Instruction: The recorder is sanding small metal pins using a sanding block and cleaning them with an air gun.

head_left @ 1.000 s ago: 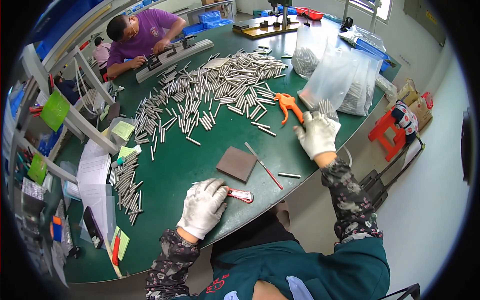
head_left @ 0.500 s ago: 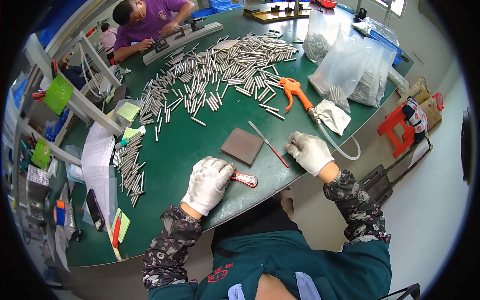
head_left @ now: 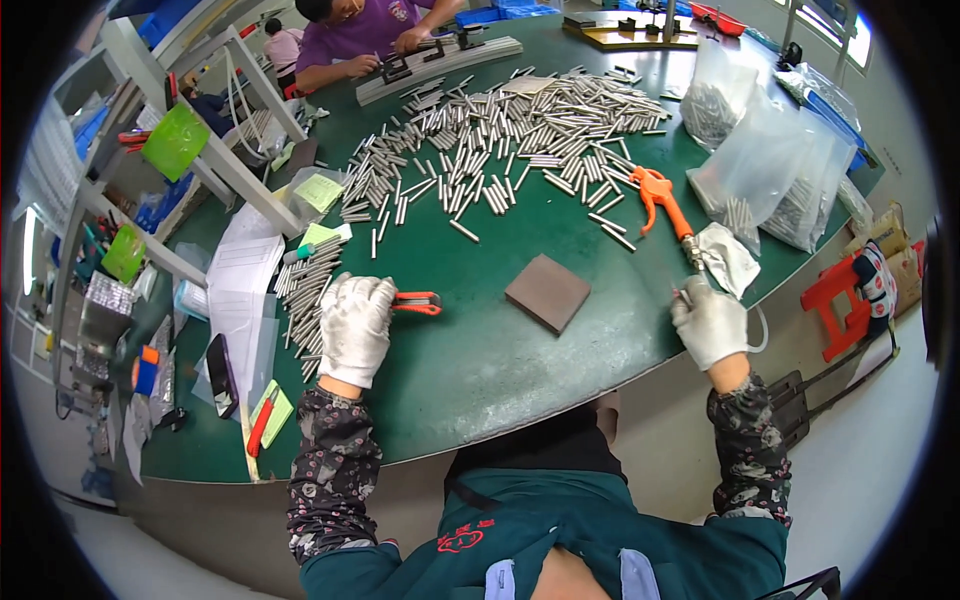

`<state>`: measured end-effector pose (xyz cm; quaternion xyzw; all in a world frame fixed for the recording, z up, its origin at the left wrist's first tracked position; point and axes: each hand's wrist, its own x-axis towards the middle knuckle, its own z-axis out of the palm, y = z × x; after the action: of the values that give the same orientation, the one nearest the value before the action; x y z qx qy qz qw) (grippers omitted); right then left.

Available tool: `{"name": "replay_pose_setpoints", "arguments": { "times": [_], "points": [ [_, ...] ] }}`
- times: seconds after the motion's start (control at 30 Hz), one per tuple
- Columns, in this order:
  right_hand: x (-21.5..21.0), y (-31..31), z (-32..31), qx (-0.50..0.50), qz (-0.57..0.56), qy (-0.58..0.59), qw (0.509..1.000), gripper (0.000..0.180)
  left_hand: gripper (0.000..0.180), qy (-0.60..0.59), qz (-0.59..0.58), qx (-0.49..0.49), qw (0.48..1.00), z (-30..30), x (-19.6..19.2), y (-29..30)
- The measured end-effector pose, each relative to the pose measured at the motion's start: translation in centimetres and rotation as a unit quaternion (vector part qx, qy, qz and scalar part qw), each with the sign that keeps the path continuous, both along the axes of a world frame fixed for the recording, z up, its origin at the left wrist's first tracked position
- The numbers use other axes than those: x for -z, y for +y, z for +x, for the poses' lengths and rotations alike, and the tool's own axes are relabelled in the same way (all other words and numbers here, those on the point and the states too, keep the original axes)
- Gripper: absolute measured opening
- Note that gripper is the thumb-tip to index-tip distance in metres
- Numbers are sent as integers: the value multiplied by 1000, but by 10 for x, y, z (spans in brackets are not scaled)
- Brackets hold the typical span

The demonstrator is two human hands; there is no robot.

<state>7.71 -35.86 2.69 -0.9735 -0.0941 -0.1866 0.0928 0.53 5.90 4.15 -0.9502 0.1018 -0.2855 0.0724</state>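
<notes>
My left hand (head_left: 357, 332), in a white glove, is closed around a red utility knife (head_left: 417, 302) whose end sticks out to the right. It is beside a small heap of metal pins (head_left: 310, 285) on the left. My right hand (head_left: 710, 322), gloved too, is at the table's right edge with its fingers closed. Something thin shows at its fingertips, too small to name. Just beyond it lie a white cloth (head_left: 728, 258) and an orange air blow gun (head_left: 662, 200). Between my hands a brown square block (head_left: 548, 293) rests on the green table (head_left: 470, 375).
A large spread of metal pins (head_left: 520, 125) covers the far middle. Clear bags of pins (head_left: 745, 180) stand at the right. A co-worker (head_left: 375, 40) handles a fixture on a rail (head_left: 440, 70) across the table. Papers (head_left: 240, 280), a phone (head_left: 222, 375) and red-handled pliers (head_left: 262, 425) lie left.
My left hand has carried the utility knife left and away from me. My right hand has moved right. The red-handled file no longer shows beside the block. The whole view has shifted.
</notes>
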Motion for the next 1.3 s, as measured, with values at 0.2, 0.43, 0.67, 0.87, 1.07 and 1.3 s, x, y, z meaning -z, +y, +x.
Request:
{"name": "replay_pose_setpoints", "arguments": {
  "times": [0.2, 0.43, 0.67, 0.87, 1.07, 1.3],
  "points": [
    [-1, -18, 24, 135, -39, 23, 990, 21, 27, 81, 4, -208, 975, -5, 19, 38],
    [-22, -28, 52, 145, -18, 72, 987, 21, 55, 37, -50, -53, 997, 4, -5, -23],
    [-23, 45, 45, -48, -5, 28, 998, 23, 84, 200, -118, 102, 967, 39, -12, -137],
    [-3, 89, 81, -129, -87, -11, 988, 20, 76, 231, -162, 95, 955, 55, -1, -148],
    [6, 92, 92, -111, -145, 30, 983, 18, 68, 50, -170, -8, 984, 62, -7, -62],
    [10, 99, 87, -141, -189, -14, 972, 23, 68, 122, -147, -343, 920, 77, -9, 53]
  ]
}}
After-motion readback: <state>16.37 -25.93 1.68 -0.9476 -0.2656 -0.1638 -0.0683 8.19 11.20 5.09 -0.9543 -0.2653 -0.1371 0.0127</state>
